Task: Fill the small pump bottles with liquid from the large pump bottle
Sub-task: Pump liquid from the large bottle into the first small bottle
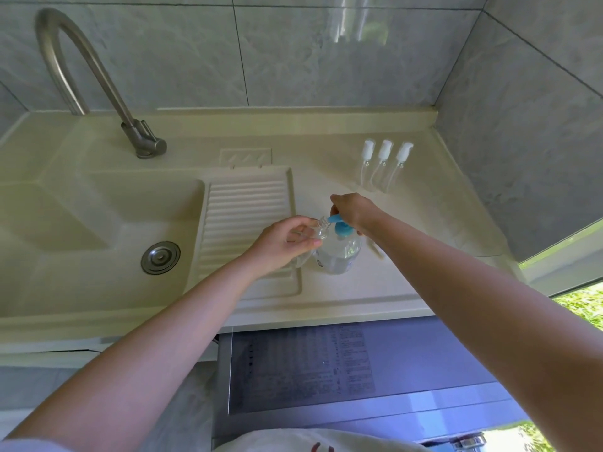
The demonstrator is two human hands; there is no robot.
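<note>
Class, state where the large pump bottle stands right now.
In the head view, the large pump bottle stands on the counter, right of the ribbed drainboard.

Faucet (78, 70): brushed metal, dull sheen. Drain (160, 257): polished metal. Tabletop (359, 288): smooth cream composite, matt; ribbed drainboard (241, 223) moulded alike. Large pump bottle (339, 252): clear plastic, blue pump. Wall tiles (293, 53): glossy grey marbling.
</note>
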